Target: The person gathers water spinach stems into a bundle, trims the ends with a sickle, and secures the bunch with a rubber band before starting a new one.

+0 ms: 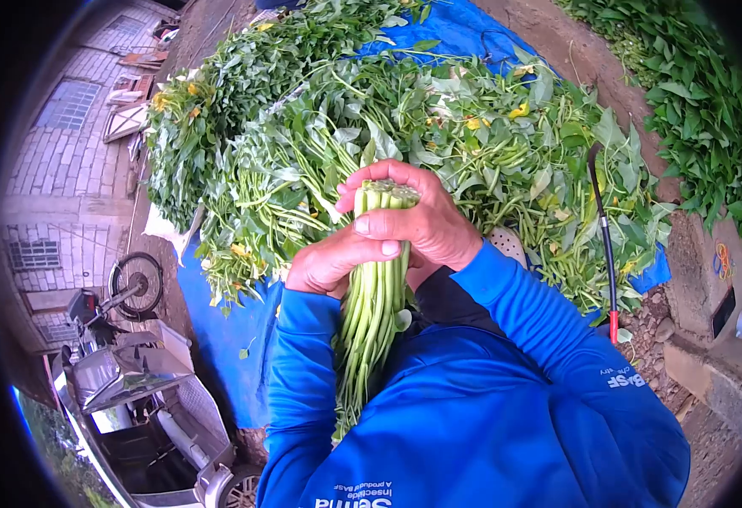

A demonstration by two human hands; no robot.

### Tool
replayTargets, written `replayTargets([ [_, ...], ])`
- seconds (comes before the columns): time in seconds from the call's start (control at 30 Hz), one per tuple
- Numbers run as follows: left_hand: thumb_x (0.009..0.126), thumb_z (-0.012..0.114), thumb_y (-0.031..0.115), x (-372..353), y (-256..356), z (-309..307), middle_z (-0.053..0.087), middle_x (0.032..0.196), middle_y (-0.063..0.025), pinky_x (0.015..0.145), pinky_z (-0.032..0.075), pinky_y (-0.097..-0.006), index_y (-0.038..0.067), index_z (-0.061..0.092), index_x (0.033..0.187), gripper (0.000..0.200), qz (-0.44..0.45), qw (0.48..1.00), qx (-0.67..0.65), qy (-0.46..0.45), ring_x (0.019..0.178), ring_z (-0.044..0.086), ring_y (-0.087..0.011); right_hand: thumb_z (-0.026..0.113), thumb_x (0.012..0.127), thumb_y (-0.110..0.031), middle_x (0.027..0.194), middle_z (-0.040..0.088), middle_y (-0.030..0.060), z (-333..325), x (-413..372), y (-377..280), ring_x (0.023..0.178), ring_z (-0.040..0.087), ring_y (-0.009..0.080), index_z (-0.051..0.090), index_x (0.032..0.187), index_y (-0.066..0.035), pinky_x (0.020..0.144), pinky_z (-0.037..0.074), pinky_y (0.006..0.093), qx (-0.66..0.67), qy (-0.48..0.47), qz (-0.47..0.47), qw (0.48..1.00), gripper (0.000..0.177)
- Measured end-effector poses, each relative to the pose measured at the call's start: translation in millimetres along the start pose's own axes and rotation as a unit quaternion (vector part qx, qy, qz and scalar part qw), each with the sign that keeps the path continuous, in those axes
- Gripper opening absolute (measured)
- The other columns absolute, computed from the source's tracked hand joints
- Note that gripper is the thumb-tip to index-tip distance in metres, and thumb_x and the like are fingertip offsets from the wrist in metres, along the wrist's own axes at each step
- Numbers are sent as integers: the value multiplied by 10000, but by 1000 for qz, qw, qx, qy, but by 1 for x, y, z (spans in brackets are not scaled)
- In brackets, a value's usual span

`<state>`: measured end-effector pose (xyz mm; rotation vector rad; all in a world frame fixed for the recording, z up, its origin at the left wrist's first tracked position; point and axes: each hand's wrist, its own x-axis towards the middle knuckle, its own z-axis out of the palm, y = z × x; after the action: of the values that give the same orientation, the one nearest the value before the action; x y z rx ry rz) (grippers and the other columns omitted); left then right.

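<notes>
A bundle of water spinach stems (pixel 369 305) stands upright in front of my chest, cut ends upward and the thinner ends hanging down between my forearms. My left hand (pixel 328 261) is wrapped round the bundle below the cut ends, its thumb lying across the front. My right hand (pixel 426 216) grips the bundle near the top, thumb across the front and fingers curled behind the cut ends. A large heap of loose water spinach (pixel 506 161) lies just beyond my hands.
A blue tarp (pixel 223 339) lies under the heap. A long, thin sickle (pixel 605 229) with a red end rests at the right. More greens (pixel 701 110) are piled at the upper right. A motorcycle with a sidecar (pixel 142 381) stands at the left by a block wall (pixel 66 161).
</notes>
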<state>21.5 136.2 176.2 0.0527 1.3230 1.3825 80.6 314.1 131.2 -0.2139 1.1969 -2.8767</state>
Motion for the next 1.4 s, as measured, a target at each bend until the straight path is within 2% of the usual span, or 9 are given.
replayTargets([
  [0.17, 884, 861, 554, -35, -3, -12, 730, 1165, -153, 871, 630, -377, -23, 546, 1444, 864, 79, 990, 23, 112, 960, 750, -226, 779, 847, -34, 1011, 726, 143, 32, 27, 25, 944, 746, 252, 587, 1359, -20, 847, 630, 410, 117, 45, -6, 992, 547],
  [0.33, 768, 951, 335, -68, -23, 19, 723, 1119, -77, 874, 562, -325, -22, 587, 1382, 799, 283, 865, 304, 281, 983, 687, -159, 765, 842, 4, 945, 733, 125, 72, 49, 21, 806, 734, 216, 586, 1352, -43, 723, 622, 374, 107, 84, -29, 990, 543],
  [0.4, 743, 950, 220, -93, -6, 18, 713, 971, -41, 821, 552, -311, -29, 611, 1302, 700, 200, 895, 267, 296, 885, 671, -160, 761, 841, 15, 957, 738, 120, 95, 55, 21, 806, 734, 207, 585, 1357, -52, 723, 621, 369, 106, 56, -28, 992, 549],
  [0.53, 753, 860, 104, -151, -11, -29, 724, 923, -44, 817, 567, -324, -4, 649, 1223, 526, 162, 936, 191, 246, 858, 688, -150, 851, 876, -56, 1078, 745, 130, 147, 59, 32, 927, 742, 216, 440, 1549, -54, 848, 612, 366, 124, -22, 13, 992, 789],
  [0.6, 745, 844, 49, -190, -8, -36, 723, 917, -112, 795, 597, -389, -12, 642, 1195, 497, 172, 958, 72, 219, 830, 726, -248, 925, 860, -190, 1435, 606, 202, 146, 63, 32, 1335, 616, 297, -25, 1731, -69, 1173, 459, 480, 147, -153, 48, 976, 1295],
  [0.8, 681, 788, 120, -173, -53, -40, 680, 892, -157, 753, 601, -409, -27, 629, 1167, 532, 195, 963, -67, 175, 766, 692, -279, 937, 864, -250, 1550, 511, 211, 119, 49, 56, 1420, 542, 343, -54, 1730, -67, 1202, 418, 528, 138, -179, 143, 964, 1328],
  [0.93, 653, 792, 142, -183, -63, -40, 657, 860, -155, 721, 600, -401, -31, 595, 1182, 590, 256, 935, -40, 242, 767, 687, -280, 824, 981, -353, 1341, 694, 140, 53, 61, 38, 1249, 662, 270, 355, 1654, -19, 1120, 503, 442, -101, -113, 133, 979, 886],
  [1.07, 711, 810, 196, -274, -77, -61, 613, 929, -127, 736, 591, -346, -32, 543, 1248, 641, 389, 819, -26, 421, 807, 646, -230, 776, 959, -283, 1141, 772, 108, -114, 106, 54, 1041, 733, 226, 727, 1264, -7, 946, 575, 403, -413, 226, -12, 882, 414],
  [1.4, 1030, 655, 215, -407, -141, -87, 622, 1257, -109, 1070, 511, -412, -26, 491, 1431, 496, 465, 493, 36, 735, 1162, 617, -224, 735, 939, -183, 1085, 818, 125, -104, 208, 137, 1008, 766, 266, 827, 1107, -92, 918, 594, 398, -666, -117, 173, 716, 213],
])
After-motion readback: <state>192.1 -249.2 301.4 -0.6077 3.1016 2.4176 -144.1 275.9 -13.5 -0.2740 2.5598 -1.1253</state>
